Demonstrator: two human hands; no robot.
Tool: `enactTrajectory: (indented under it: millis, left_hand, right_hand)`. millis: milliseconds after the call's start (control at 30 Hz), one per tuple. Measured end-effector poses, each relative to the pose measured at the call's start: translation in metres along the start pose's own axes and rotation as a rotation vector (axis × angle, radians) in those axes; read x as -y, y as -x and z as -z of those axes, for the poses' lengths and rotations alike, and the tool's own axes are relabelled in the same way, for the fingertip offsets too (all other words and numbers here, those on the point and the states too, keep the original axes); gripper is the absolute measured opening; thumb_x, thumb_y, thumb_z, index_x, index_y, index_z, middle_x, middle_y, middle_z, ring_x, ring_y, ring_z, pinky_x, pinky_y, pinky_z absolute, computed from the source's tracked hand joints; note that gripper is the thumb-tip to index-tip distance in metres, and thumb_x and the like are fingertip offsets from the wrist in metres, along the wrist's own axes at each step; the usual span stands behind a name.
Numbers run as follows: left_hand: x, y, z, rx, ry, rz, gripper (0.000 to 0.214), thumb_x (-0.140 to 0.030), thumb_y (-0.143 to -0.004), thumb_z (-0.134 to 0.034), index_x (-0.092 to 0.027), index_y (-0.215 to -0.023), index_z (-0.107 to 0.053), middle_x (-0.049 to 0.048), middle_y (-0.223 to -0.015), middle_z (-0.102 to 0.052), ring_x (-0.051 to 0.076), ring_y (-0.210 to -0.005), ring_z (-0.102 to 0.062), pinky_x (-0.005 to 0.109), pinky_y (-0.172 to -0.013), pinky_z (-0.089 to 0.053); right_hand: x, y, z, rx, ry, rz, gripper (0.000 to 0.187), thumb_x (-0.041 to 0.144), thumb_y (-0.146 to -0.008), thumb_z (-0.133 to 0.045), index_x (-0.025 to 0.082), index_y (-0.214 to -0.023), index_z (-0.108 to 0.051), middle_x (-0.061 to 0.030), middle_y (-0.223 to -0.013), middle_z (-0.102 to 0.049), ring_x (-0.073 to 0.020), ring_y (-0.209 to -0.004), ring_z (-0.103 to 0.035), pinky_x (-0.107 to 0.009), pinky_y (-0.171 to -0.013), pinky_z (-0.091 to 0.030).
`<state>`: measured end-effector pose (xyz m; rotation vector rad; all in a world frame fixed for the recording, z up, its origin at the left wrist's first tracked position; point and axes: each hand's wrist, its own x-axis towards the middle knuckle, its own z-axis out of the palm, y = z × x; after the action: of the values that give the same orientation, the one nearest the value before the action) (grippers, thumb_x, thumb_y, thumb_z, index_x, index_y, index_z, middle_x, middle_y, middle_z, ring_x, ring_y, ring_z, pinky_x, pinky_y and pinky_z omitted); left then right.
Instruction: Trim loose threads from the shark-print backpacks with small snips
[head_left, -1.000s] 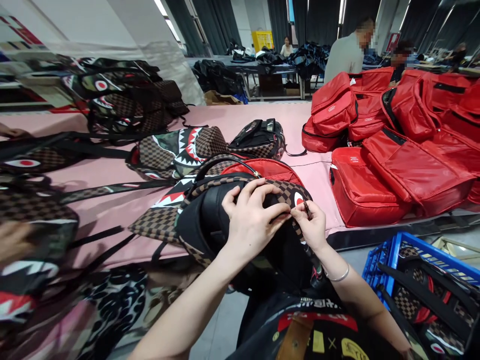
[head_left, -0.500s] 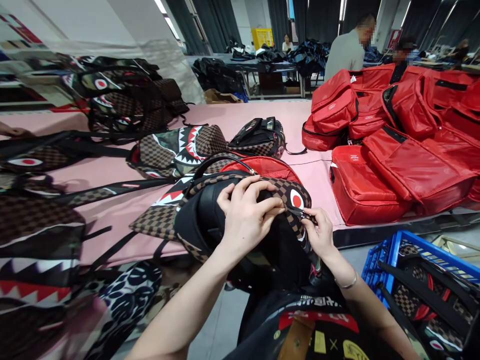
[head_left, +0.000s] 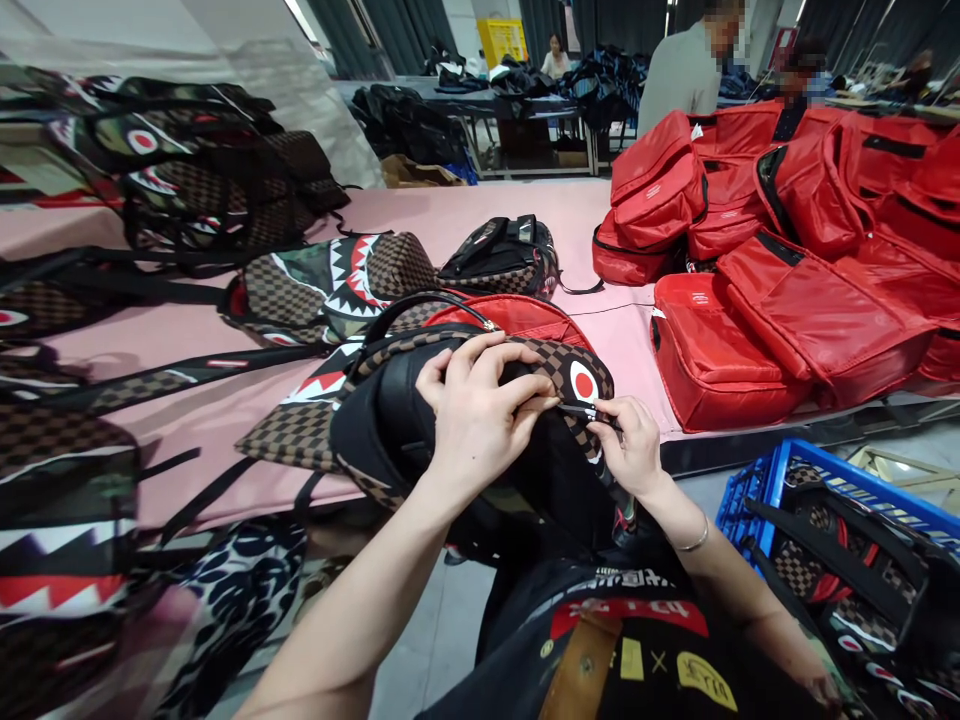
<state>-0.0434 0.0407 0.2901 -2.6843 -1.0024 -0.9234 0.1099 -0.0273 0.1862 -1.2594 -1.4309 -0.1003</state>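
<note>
A brown checkered backpack (head_left: 390,420) with a shark-mouth print and a red eye patch stands against the near edge of the pink table (head_left: 525,215). My left hand (head_left: 476,410) is curled over its top, fingers gripping the fabric by the zipper line. My right hand (head_left: 630,445) pinches a small dark zipper pull at the bag's right side, just under the red eye. A red lining shows behind the bag's top.
More shark-print backpacks (head_left: 337,285) lie across the table's left and middle. Red bags (head_left: 757,260) are piled at the right. A blue crate (head_left: 840,540) with checkered bags stands on the floor at the lower right. People (head_left: 686,65) work at tables far behind.
My right hand slid a little right and down along the bag's edge with the zipper pull, uncovering the red eye patch. The view has shifted slightly, and my left hand keeps its grip.
</note>
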Motion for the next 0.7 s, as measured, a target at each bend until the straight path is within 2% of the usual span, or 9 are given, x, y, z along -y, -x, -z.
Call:
enactTrajectory:
  millis: [200, 333, 400, 467, 600, 700]
  left_hand:
    - [-0.001, -0.001, 0.0, 0.008, 0.012, -0.002, 0.01, -0.03, -0.08, -0.058, -0.028, -0.076, -0.067, 0.0038, -0.11, -0.062, 0.031, -0.118, -0.041, 0.053, -0.093, -0.021]
    - [-0.001, 0.0, -0.001, 0.001, 0.013, -0.006, 0.008, -0.029, -0.078, -0.059, -0.028, -0.075, -0.066, 0.0029, -0.11, -0.063, 0.031, -0.118, -0.042, 0.052, -0.094, -0.02]
    - [0.002, -0.003, -0.002, 0.004, 0.031, 0.0, 0.007, -0.029, -0.079, -0.058, -0.028, -0.077, -0.065, 0.0025, -0.109, -0.063, 0.03, -0.118, -0.042, 0.051, -0.094, -0.02]
    - [0.01, -0.007, -0.006, 0.01, 0.07, 0.015, 0.009, -0.029, -0.081, -0.055, -0.027, -0.079, -0.063, 0.0024, -0.108, -0.064, 0.028, -0.117, -0.044, 0.049, -0.094, -0.021]
    - [0.033, -0.025, -0.021, 0.022, 0.125, 0.053, 0.01, -0.03, -0.082, -0.052, -0.026, -0.078, -0.06, 0.0024, -0.106, -0.066, 0.027, -0.112, -0.047, 0.048, -0.093, -0.023]
    - [0.044, -0.038, -0.034, 0.035, 0.127, 0.09, 0.01, -0.031, -0.08, -0.054, -0.024, -0.077, -0.06, 0.0035, -0.106, -0.065, 0.027, -0.108, -0.048, 0.048, -0.092, -0.024]
  right_hand:
    - [0.0, -0.004, -0.001, 0.001, 0.008, 0.016, 0.017, 0.031, -0.089, -0.049, 0.018, -0.093, -0.059, -0.0062, -0.08, -0.062, -0.0188, -0.077, -0.057, -0.033, -0.069, -0.046]
    - [-0.003, -0.006, -0.001, 0.012, -0.028, -0.029, 0.014, 0.029, -0.088, -0.05, 0.02, -0.089, -0.06, -0.0044, -0.078, -0.063, -0.0181, -0.078, -0.057, -0.033, -0.071, -0.045]
    - [-0.011, -0.004, -0.004, 0.009, -0.096, -0.106, 0.014, 0.03, -0.086, -0.052, 0.02, -0.089, -0.06, -0.0039, -0.08, -0.063, -0.0174, -0.079, -0.058, -0.032, -0.073, -0.045]
    - [-0.025, 0.001, -0.009, -0.001, -0.21, -0.249, 0.017, 0.033, -0.085, -0.053, 0.019, -0.092, -0.059, -0.0034, -0.084, -0.063, -0.0161, -0.08, -0.058, -0.031, -0.073, -0.046]
    - [-0.059, 0.018, -0.025, -0.02, -0.473, -0.553, 0.028, 0.042, -0.083, -0.051, 0.017, -0.094, -0.056, -0.0021, -0.078, -0.062, -0.0135, -0.069, -0.058, -0.026, -0.062, -0.048]
    - [-0.074, 0.029, -0.034, -0.029, -0.52, -0.626, 0.034, 0.047, -0.081, -0.051, 0.015, -0.091, -0.056, -0.0002, -0.07, -0.059, -0.0123, -0.062, -0.056, -0.024, -0.057, -0.046]
